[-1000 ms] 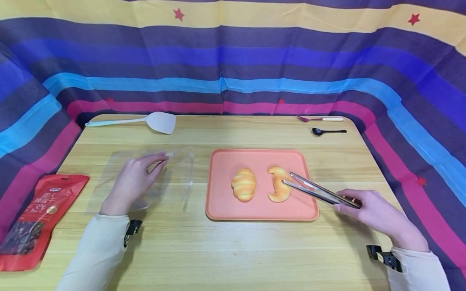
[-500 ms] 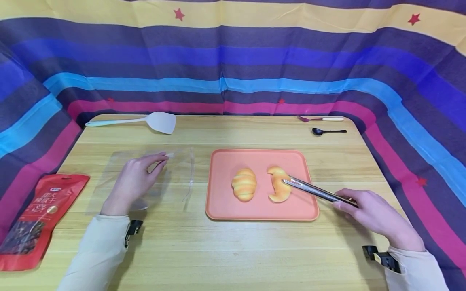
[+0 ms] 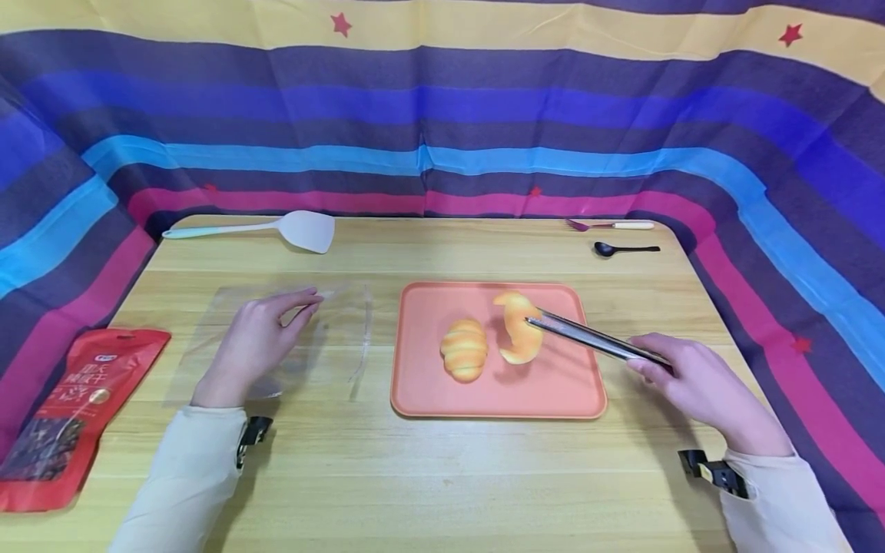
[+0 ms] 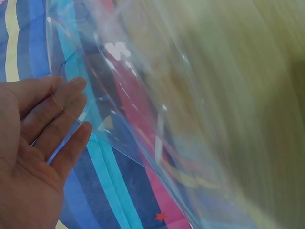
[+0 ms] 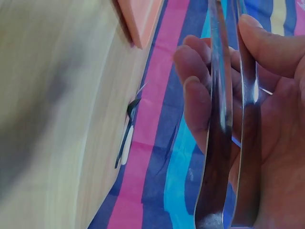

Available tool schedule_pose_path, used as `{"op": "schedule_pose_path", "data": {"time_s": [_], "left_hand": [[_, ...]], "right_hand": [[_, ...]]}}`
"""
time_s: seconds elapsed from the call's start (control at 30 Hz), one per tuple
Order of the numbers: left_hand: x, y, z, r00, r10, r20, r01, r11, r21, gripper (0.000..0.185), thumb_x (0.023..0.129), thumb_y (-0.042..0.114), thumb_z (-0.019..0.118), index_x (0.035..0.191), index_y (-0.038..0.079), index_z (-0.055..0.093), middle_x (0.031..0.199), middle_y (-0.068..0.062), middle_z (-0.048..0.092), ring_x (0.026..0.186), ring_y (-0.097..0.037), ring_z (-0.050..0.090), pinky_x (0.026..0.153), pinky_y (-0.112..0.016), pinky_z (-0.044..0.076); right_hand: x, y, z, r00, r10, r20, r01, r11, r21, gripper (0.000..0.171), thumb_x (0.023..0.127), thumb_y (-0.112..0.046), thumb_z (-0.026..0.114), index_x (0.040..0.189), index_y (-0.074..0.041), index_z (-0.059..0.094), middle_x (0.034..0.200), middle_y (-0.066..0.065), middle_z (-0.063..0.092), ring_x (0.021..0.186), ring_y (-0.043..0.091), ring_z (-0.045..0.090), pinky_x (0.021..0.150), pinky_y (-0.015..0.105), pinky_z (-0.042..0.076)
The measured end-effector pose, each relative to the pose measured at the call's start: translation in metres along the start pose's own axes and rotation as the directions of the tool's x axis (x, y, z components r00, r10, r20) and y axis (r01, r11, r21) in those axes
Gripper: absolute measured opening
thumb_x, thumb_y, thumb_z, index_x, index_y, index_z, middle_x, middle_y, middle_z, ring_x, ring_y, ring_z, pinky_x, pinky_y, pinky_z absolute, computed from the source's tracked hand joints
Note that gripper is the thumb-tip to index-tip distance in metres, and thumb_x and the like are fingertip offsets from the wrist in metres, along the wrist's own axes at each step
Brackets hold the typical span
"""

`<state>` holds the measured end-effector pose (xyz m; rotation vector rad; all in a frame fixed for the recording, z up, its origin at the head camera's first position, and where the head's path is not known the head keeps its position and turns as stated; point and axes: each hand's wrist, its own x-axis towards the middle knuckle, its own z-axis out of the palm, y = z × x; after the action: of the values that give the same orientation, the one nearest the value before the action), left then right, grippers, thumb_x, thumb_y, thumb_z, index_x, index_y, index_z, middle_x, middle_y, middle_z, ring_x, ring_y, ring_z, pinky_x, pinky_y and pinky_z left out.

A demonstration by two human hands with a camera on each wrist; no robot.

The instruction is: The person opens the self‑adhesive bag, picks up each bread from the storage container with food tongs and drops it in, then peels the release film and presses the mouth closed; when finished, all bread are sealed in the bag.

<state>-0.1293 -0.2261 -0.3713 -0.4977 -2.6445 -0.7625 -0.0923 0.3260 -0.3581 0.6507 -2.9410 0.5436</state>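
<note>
Crescent bread (image 3: 522, 338): in the tips of the tongs (image 3: 598, 339), over the tray (image 3: 423, 393), long axis near to far; left of my right hand (image 3: 712, 393), the closer one, which grips the tongs. Clear bag (image 3: 339, 338): pinched by my left hand (image 3: 256, 338), farther left.

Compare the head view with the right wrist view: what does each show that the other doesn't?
Only the head view: the crescent bread gripped by the tongs, the ridged bread, the left hand pinching the clear bag, the red pouch and the spatula.

Only the right wrist view: the palm side of the right hand, thumb against one tong arm, fingers by the other.

Both: tongs, right hand, pink tray (just a corner in the wrist view), spoon, fork's pale handle, wooden table, striped cloth.
</note>
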Motion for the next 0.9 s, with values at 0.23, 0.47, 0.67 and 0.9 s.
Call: {"op": "schedule_pose_path", "data": {"time_s": [0.23,0.47,0.67,0.9], "left_hand": [[0.0,-0.001,0.001,1.0,0.015,-0.024,-0.015,1.0,-0.008,0.02,0.088,0.001,0.072,0.108,0.004,0.075,0.111,-0.015,0.07,0.089,-0.033,0.07,0.073,-0.05,0.056],[0.0,-0.002,0.003,0.996,0.065,-0.066,-0.065,0.998,0.012,0.019,0.086,0.001,0.074,0.104,0.004,0.076,0.101,-0.012,0.073,0.079,-0.029,0.071,0.066,-0.049,0.057],[0.001,-0.002,0.003,0.993,0.086,-0.079,-0.085,0.996,0.016,0.02,0.085,0.0,0.075,0.104,0.005,0.077,0.101,-0.011,0.073,0.075,-0.027,0.071,0.063,-0.047,0.055],[0.0,-0.002,0.003,0.994,0.088,-0.061,-0.089,0.996,-0.011,0.022,0.084,-0.002,0.075,0.105,0.006,0.077,0.103,-0.009,0.073,0.083,-0.027,0.071,0.067,-0.046,0.055]], "right_hand": [[0.021,-0.015,0.0,1.0,-0.018,0.023,0.018,1.0,0.012,0.024,0.093,-0.016,0.07,0.116,-0.01,0.069,0.085,-0.007,0.062,0.069,0.012,0.052,0.062,0.034,0.043],[0.045,-0.03,0.003,0.994,-0.045,0.104,0.037,0.996,0.075,0.024,0.096,-0.02,0.066,0.118,-0.012,0.069,0.093,-0.005,0.063,0.074,0.014,0.053,0.066,0.035,0.045],[0.059,-0.039,0.007,0.989,-0.07,0.131,0.061,0.996,0.069,0.024,0.096,-0.019,0.066,0.119,-0.011,0.068,0.093,-0.004,0.063,0.075,0.015,0.053,0.068,0.036,0.045],[0.074,-0.05,0.016,0.986,-0.108,0.129,0.096,0.991,0.091,0.025,0.095,-0.018,0.068,0.119,-0.012,0.068,0.098,-0.003,0.066,0.076,0.015,0.055,0.07,0.036,0.047]]}}
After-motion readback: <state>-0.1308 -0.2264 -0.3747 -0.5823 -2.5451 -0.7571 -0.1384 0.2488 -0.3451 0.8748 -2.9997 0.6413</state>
